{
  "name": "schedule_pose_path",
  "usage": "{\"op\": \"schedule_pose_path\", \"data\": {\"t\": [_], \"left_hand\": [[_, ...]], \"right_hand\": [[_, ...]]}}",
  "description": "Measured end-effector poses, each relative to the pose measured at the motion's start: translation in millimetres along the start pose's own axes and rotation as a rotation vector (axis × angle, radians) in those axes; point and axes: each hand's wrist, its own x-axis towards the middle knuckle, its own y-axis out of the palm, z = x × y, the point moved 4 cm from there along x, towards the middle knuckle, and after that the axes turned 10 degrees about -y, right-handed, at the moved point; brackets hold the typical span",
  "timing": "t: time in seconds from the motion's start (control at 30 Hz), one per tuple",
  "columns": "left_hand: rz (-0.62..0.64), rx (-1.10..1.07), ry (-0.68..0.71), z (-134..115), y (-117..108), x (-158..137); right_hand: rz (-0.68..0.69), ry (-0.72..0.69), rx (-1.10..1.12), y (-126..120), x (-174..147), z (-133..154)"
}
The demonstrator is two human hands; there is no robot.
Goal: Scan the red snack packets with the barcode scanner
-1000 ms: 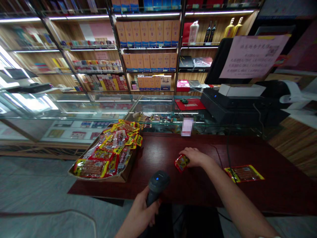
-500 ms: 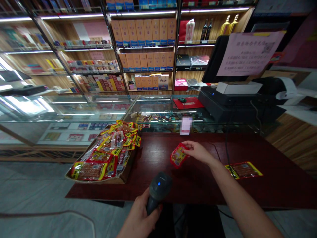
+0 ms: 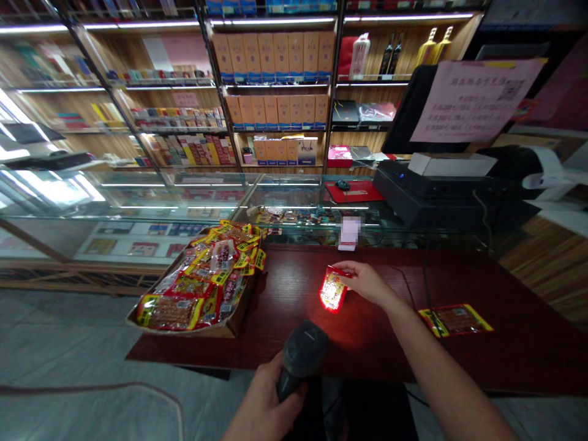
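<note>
In my left hand [image 3: 271, 398] is a dark barcode scanner [image 3: 304, 350], its handle wrapped by my fingers and its head facing forward over the table's near edge. My right hand [image 3: 365, 282] pinches the upper right corner of a small red snack packet [image 3: 333, 289] above the tabletop. Red-white light from the scanner falls on the packet and on the wood below it. Left of both hands stands a cardboard box [image 3: 229, 327] heaped with red and yellow snack packets [image 3: 184, 288]. Another flat snack packet [image 3: 456, 320] lies right of my right forearm.
The dark red table [image 3: 285, 275] meets a glass display counter [image 3: 206, 196]. A pale card [image 3: 350, 236] stands at the table's back edge. At the right are a monitor [image 3: 407, 110] with a pink notice, a black cash drawer [image 3: 413, 199] and a hanging cable [image 3: 425, 282].
The scanner's light has come on and shines on the packet. The packet is turned a little more upright in my right hand. The whole view has shifted slightly.
</note>
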Motion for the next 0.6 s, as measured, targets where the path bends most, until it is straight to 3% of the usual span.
{"op": "schedule_pose_path", "data": {"t": [0.6], "left_hand": [[-0.129,-0.088,0.026,23.2,-15.5,17.9]], "right_hand": [[0.179,-0.021,-0.049,68.4,25.1,15.0]]}}
